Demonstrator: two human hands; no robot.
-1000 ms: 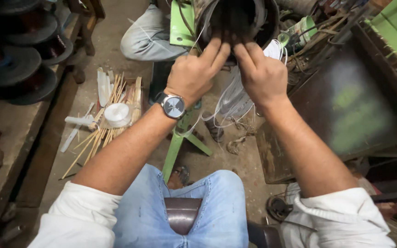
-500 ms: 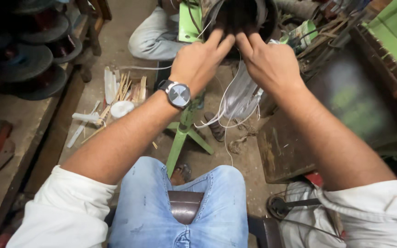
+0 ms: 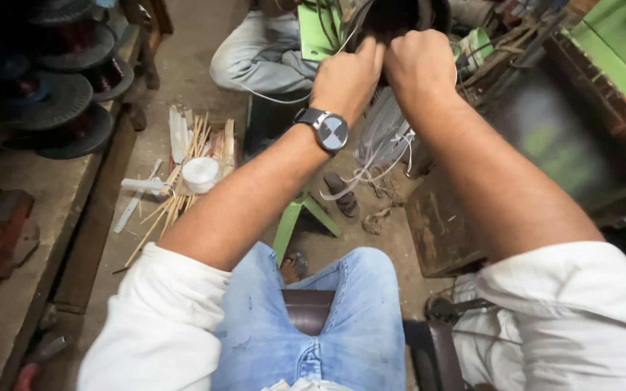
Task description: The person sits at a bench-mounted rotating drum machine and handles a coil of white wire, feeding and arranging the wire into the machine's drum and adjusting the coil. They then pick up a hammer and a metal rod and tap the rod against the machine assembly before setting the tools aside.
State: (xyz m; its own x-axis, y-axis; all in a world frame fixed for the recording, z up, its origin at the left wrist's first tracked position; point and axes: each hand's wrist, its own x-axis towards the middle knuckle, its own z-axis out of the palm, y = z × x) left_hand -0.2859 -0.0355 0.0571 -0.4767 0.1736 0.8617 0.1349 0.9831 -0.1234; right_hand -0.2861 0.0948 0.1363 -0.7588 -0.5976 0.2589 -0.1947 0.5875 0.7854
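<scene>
Dusty workshop floor point(image 3: 204, 80), white tape roll point(image 3: 201, 172), both hands' fingers, left hand point(image 3: 345, 76), right hand point(image 3: 418, 65), clenched at dark motor housing point(image 3: 400, 18)

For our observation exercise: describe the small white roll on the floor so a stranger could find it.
Start at the left forearm. On the floor to its left lies a bundle of thin sticks. The white tape roll sits on them, the only round thing among them.

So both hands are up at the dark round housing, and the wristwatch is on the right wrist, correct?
Not quite. The head view shows both the left hand and right hand at the dark round housing, but the wristwatch is on the left wrist.
</scene>
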